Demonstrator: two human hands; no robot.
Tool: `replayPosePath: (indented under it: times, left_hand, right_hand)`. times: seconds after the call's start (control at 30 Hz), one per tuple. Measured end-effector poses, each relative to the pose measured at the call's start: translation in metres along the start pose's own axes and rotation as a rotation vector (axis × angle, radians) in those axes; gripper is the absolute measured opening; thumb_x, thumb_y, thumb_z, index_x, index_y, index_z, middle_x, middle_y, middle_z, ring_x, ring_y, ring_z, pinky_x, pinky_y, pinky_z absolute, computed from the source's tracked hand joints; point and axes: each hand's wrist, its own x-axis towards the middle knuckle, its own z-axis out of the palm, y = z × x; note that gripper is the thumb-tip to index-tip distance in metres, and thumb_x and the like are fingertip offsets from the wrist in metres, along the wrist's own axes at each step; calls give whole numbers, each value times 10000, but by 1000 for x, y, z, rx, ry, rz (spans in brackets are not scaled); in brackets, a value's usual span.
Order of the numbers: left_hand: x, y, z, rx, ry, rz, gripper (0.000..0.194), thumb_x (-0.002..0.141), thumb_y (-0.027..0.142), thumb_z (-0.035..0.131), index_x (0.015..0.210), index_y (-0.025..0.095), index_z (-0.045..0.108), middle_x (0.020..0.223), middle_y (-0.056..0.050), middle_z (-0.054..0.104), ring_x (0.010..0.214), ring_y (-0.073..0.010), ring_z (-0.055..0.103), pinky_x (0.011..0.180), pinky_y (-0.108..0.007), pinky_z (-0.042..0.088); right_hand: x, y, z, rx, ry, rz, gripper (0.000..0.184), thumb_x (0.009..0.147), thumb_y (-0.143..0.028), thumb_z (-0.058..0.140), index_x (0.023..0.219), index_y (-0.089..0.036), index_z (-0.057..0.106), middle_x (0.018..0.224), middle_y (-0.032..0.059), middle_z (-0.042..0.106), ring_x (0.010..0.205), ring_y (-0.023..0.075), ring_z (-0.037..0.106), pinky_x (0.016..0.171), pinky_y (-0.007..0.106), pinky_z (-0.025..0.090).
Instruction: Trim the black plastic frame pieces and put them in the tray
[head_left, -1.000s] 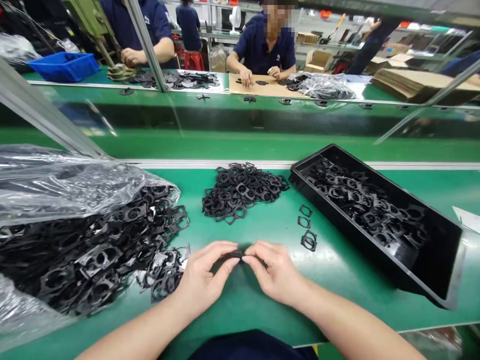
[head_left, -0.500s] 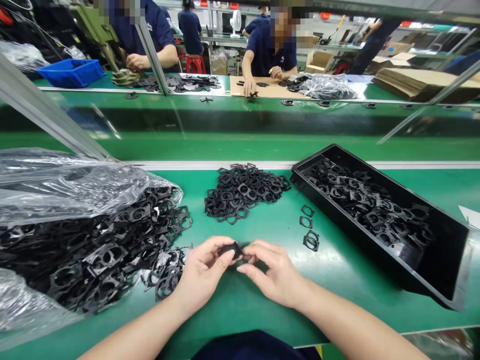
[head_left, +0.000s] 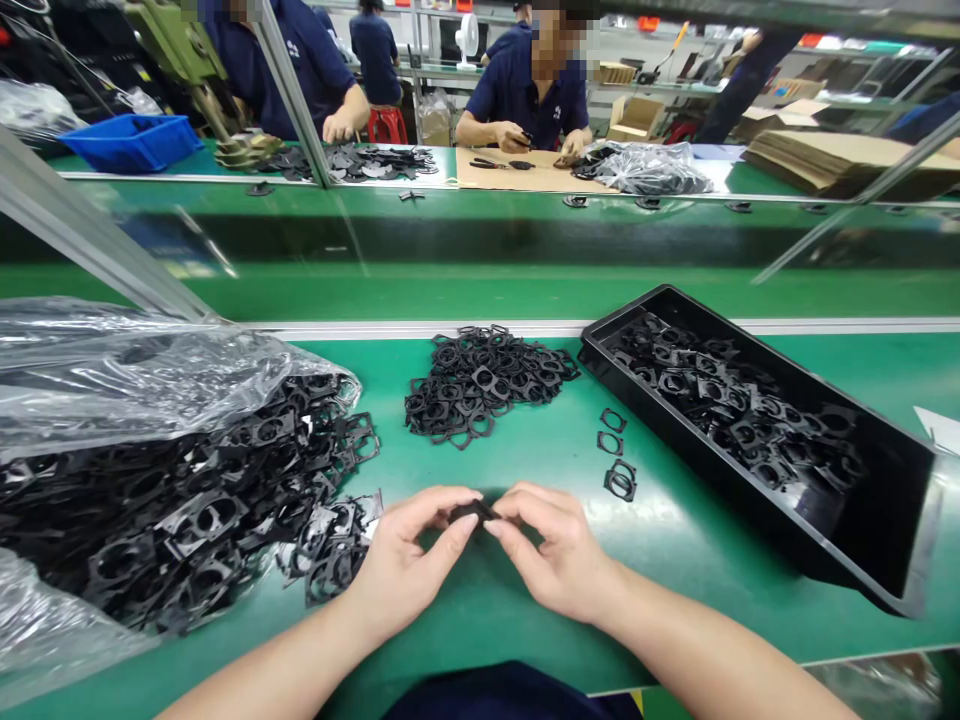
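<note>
We are pinching a small black frame between the fingertips of our left hand and right hand, over the green conveyor belt. A heap of frames is spilling from a clear plastic bag on the left, a pile is lying far ahead, and a black tray of frames is sitting on the right

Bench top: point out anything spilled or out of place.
Black frames spill out of the plastic bag across the green bench, reaching the left hand. Three frames also lie loose outside the black tray, apart from the rest.
</note>
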Motion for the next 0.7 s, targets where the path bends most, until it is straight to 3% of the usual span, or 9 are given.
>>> replayPosePath:
  times: [0.37, 0.47, 0.6, 0.7]
  left_hand:
    - [2, 1, 2, 94, 30, 156, 183, 812, 110, 607, 962, 193, 671, 861, -21, 721, 726, -130, 684, 649, -203, 559]
    - [3, 1, -1, 216, 78, 313, 230, 799, 63, 615, 980, 192, 673, 884, -32, 730, 776, -133, 690, 722, -216, 560]
    - [5, -1, -3, 386, 120, 613, 329, 777, -34, 583, 1034, 153, 665, 1024, -107, 712, 978, -189, 663, 860, -289, 543]
    - [5, -2, -1, 398, 58, 710, 375, 762, -58, 578, 1085, 123, 636, 1054, -136, 698, 1058, -218, 630, 892, -325, 536]
  right_hand:
    - [-5, 4, 1, -113, 12, -76, 146, 890, -126, 440, 890, -137, 586, 719, 65, 586, 630, 154, 501, 583, 274, 418]
    - [-2, 4, 1, 48, -10, 123, 188, 912, -226, 463, 835, -146, 615, 680, 50, 587, 613, 143, 524, 585, 265, 444]
    - [3, 7, 3, 622, -222, 554, 400, 885, -479, 496, 757, -124, 628, 643, 47, 617, 530, 122, 574, 518, 239, 479]
    - [5, 9, 7, 843, -234, 616, 450, 818, -542, 568, 720, -107, 628, 648, 53, 634, 533, 117, 592, 545, 239, 492]
